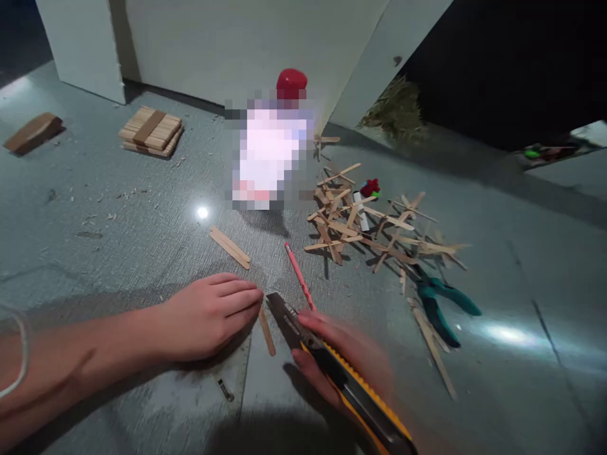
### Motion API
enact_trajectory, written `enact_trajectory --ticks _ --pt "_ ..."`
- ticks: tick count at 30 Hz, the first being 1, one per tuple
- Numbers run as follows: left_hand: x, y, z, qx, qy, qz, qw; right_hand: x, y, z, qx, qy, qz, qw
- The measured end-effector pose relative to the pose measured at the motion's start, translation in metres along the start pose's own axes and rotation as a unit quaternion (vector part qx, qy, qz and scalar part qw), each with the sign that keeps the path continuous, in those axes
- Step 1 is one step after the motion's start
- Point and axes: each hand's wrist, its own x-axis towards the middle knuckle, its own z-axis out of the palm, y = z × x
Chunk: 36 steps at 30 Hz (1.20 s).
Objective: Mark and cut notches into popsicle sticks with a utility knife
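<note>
My right hand [339, 354] grips a yellow and black utility knife [348, 385], its blade out and pointing up and left. The blade tip is close to the fingertips of my left hand [220, 309]. Those fingers are closed together and pressed down on a wooden craft stick [267, 332], whose lower end sticks out below them; its upper part is hidden. Two more craft sticks [230, 248] lie side by side just beyond my left hand. Past the knife, a red pencil [298, 275] rests on the grey surface.
Crossed sticks [336, 224] pile up at right, beside green-handled pliers [439, 303]. Banded stick bundles [152, 131] lie at back left, near a brown block-like bundle [33, 133]. A blurred bright object [270, 151] stands before a pale panel [237, 44]. A small metal piece [226, 390] lies in front.
</note>
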Motion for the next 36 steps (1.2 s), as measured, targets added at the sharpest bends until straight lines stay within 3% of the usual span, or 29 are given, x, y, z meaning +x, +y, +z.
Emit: enact_trajectory --ticks 8,19,36 --pt "-0.003 0.001 0.000 -0.013 -0.019 0.017 1.000 -0.006 -0.014 0.006 -0.006 0.016 0.109 0.994" --pt "0.000 0.003 0.001 -0.019 -0.026 0.011 0.999 -0.013 -0.015 0.001 -0.026 -0.076 0.011 0.997" --pt "0.000 0.003 0.001 -0.027 -0.031 0.006 0.999 -0.017 -0.015 0.002 -0.040 -0.087 0.011 0.995"
